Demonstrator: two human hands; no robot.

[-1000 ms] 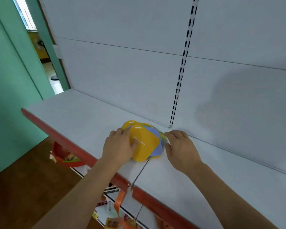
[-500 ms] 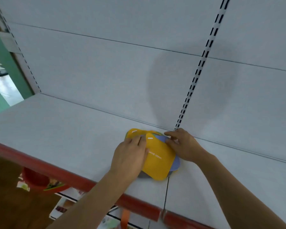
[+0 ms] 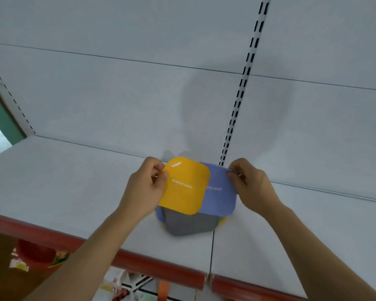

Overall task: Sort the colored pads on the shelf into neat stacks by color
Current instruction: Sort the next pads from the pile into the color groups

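A pale grey shelf [image 3: 74,181] with a red front lip [image 3: 139,260] runs across the view, backed by a matching grey wall panel [image 3: 117,94] and a slotted upright rail [image 3: 241,88] rising on the right. A sliver of green wall [image 3: 0,114] shows at far left, and blurred colourful goods [image 3: 37,255] sit below the shelf's near edge. The left hand [image 3: 146,187] pinches the left edge of a yellow pad [image 3: 182,185], thumb on top, holding it above the pile. The right hand [image 3: 250,185] pinches the far right corner of a blue pad [image 3: 219,194], which the yellow one overlaps. Beneath both, a grey pad [image 3: 189,223] lies flat on the shelf nearer the lip, with another blue edge [image 3: 159,213] peeking out left and a yellow-green sliver [image 3: 222,220] on the right.
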